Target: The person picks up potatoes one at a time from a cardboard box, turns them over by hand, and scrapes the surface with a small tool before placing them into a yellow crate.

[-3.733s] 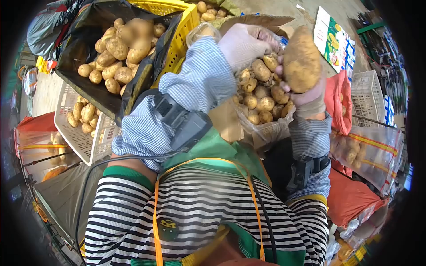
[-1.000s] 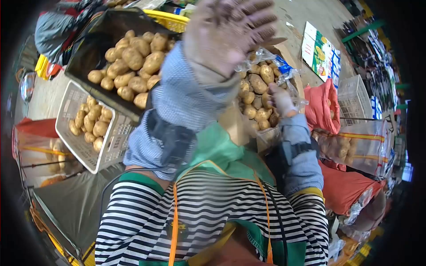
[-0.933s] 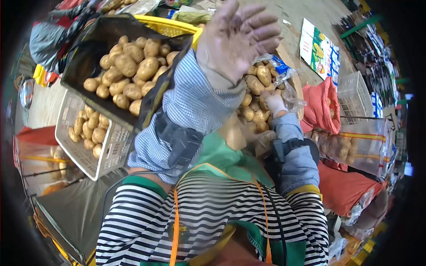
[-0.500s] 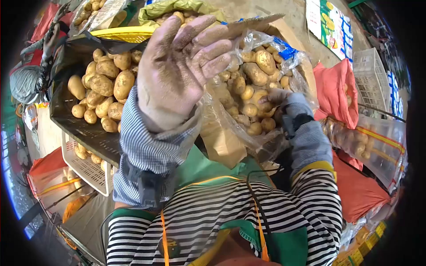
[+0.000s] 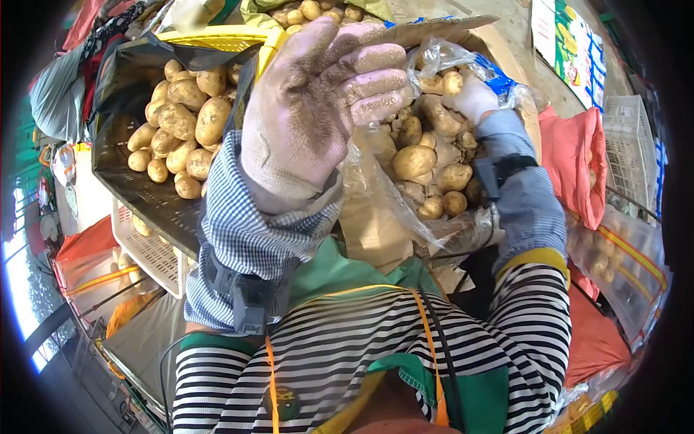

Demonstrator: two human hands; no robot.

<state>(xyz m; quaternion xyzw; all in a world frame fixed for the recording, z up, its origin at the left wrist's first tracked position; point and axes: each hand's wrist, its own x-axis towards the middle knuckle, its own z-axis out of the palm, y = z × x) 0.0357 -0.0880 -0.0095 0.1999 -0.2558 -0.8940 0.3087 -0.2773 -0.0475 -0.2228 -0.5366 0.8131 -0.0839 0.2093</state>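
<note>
The left hand, in a soiled pale glove, is raised with its palm toward the camera, fingers spread and nothing in its grasp. It hangs between a yellow crate and an open cardboard box, partly covering the near-left side of the box's opening.

The right hand, also gloved, reaches into the far right part of the box. Its fingers bend down beside a small potato; they seem to touch it, but I cannot tell whether they grip it. Clear plastic film lines the box and bunches up around the hand, with a blue strip just beside it. The potatoes in the box lie in a heap of mixed sizes, some smooth and light, others darker.

On the left, a black liner fills the yellow crate and holds another pile of potatoes. A white crate with a few potatoes showing sits partly beneath its near edge. Beyond, a green sack holds more potatoes. A red bag stands to the right of the box, next to a pale slatted crate.
</note>
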